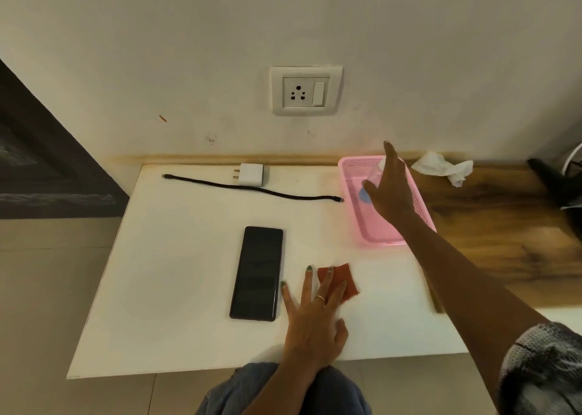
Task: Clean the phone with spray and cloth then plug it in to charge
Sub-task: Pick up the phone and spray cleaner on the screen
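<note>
Right now the left hand [315,323] lies flat on the white surface [176,288], fingers [307,284] straight and spread, two fingertips resting on the rust-red cloth [341,277]; nothing gripped. A ring sits on one finger. Just left of that hand, the black phone [256,273] lies screen up, untouched. Right hand [389,187] is stretched out over the pink basket [419,206], fingers extended and loosely spread, over a clear spray bottle [373,175] with a blue part, lying in the basket. Cannot tell if the hand touches the bottle; no curled grip shows. Basket sits right of and beyond the phone, at the surface edge beside the wood-grain counter. Beyond the phone, a black cable [252,189] lies stretched across, one end near the basket. White charger adapter [252,175] lies just behind the cable, unplugged, pins pointing left. Wall socket [305,90] with a switch is above the adapter. Crumpled white tissue [441,166] lies right of the basket on the wood.
</note>
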Available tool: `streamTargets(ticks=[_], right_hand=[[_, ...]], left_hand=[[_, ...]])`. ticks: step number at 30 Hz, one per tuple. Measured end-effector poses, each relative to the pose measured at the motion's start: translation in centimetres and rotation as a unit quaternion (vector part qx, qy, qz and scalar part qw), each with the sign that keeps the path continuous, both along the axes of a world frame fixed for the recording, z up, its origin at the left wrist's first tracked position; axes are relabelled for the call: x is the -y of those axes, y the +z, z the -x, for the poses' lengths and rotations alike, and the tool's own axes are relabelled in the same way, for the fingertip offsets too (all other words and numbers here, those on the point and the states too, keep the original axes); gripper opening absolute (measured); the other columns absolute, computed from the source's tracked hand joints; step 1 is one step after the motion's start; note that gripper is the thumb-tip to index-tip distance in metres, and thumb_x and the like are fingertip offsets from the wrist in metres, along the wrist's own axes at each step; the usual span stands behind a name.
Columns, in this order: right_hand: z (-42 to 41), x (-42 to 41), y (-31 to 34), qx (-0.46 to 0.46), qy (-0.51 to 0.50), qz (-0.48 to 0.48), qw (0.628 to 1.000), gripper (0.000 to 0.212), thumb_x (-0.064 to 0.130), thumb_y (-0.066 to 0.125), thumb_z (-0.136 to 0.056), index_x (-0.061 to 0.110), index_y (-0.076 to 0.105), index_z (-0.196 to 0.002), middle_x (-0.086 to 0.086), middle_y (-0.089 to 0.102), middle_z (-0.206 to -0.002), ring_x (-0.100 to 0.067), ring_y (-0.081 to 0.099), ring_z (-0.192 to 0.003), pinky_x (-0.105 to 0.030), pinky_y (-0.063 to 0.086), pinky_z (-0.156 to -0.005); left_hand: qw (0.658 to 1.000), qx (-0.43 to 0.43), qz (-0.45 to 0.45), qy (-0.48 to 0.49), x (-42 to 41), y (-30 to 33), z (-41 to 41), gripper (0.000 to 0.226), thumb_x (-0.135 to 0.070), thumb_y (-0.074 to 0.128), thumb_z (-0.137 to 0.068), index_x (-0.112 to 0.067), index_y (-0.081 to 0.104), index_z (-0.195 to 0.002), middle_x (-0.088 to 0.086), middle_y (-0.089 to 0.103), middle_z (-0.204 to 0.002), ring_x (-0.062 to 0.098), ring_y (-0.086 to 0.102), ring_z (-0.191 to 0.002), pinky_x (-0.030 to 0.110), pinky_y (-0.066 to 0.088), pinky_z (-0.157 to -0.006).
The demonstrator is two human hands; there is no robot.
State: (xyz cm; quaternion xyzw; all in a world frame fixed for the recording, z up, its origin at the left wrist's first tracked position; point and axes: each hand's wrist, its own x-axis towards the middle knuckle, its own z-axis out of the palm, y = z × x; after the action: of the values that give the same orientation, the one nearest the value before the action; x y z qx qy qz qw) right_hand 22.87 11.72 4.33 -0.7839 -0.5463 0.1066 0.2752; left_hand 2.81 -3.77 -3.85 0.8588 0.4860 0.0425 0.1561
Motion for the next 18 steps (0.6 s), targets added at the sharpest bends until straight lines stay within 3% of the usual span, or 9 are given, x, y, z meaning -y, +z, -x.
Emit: streamTargets(ticks=[2, 4, 9, 13, 15, 18], right_hand=[[0.3, -0.1, -0.6, -0.02, -0.025, -0.025, 0.999, 0.077, 0.009, 0.06, -0.09, 0.024, 0.013, -0.149, -0.012, 0.039, -0.145, -0.03, 0.057, -0.109, -0.038, 0.049, -0.083], [0.7, -0.1, -1.2, -0.029, -0.048, -0.048, 0.997, 0.074, 0.007, 0.057, -0.091, 0.028, 0.014, -0.148, -0.012, 0.046, -0.138, -0.028, 0.062, -0.096, -0.032, 0.05, -0.069], [1.1, 0.3, -1.7, -0.038, -0.057, -0.096, 0.993, 0.071, 0.006, 0.057, -0.092, 0.03, 0.019, -0.147, -0.005, 0.05, -0.136, -0.026, 0.058, -0.1, -0.041, 0.052, -0.078], [1.9, 1.6, -0.4, -0.035, -0.03, -0.152, 0.987, 0.067, 0.01, 0.056, -0.092, 0.026, 0.021, -0.147, 0.002, 0.038, -0.147, 0.0, 0.043, -0.109, -0.024, 0.042, -0.085], [2.5, 2.4, 0.6, -0.04, -0.023, -0.171, 0.984, 0.069, 0.009, 0.059, -0.09, 0.021, 0.022, -0.147, 0.002, 0.034, -0.149, 0.0, 0.038, -0.112, -0.02, 0.036, -0.086], [4.1, 4.0, 2.0, -0.043, -0.023, -0.195, 0.98, 0.072, 0.012, 0.065, -0.086, 0.015, 0.025, -0.146, -0.005, 0.045, -0.142, -0.003, 0.046, -0.099, -0.012, 0.037, -0.08]], left_hand=[[1.0, -0.001, -0.002, 0.003, 0.0, -0.1, 0.0, 0.066, -0.052, 0.065, -0.068, -0.032, 0.055, -0.13, -0.002, 0.053, -0.14, 0.033, 0.045, -0.131, 0.072, 0.035, -0.094], [1.0, 0.005, -0.008, 0.008, -0.1, -0.3, -0.1, 0.066, -0.053, 0.065, -0.067, -0.033, 0.056, -0.13, -0.003, 0.054, -0.139, 0.032, 0.047, -0.13, 0.072, 0.033, -0.095], [1.0, 0.016, -0.017, 0.012, -0.2, -0.3, -0.1, 0.063, -0.054, 0.067, -0.065, -0.034, 0.059, -0.125, -0.004, 0.057, -0.136, 0.031, 0.051, -0.127, 0.072, 0.036, -0.093], [0.999, 0.017, -0.029, 0.01, -0.2, 0.2, 0.3, 0.061, -0.055, 0.065, -0.068, -0.032, 0.059, -0.125, -0.003, 0.059, -0.134, 0.028, 0.053, -0.126, 0.068, 0.039, -0.093], [0.998, 0.052, -0.038, 0.021, -0.1, 0.6, 0.5, 0.058, -0.054, 0.065, -0.071, -0.03, 0.06, -0.124, -0.004, 0.06, -0.132, 0.026, 0.056, -0.123, 0.063, 0.043, -0.094], [0.991, 0.121, -0.052, 0.032, 0.1, 1.8, 1.3, 0.055, -0.051, 0.067, -0.073, -0.028, 0.059, -0.123, -0.005, 0.062, -0.13, 0.022, 0.059, -0.119, 0.052, 0.047, -0.097]])
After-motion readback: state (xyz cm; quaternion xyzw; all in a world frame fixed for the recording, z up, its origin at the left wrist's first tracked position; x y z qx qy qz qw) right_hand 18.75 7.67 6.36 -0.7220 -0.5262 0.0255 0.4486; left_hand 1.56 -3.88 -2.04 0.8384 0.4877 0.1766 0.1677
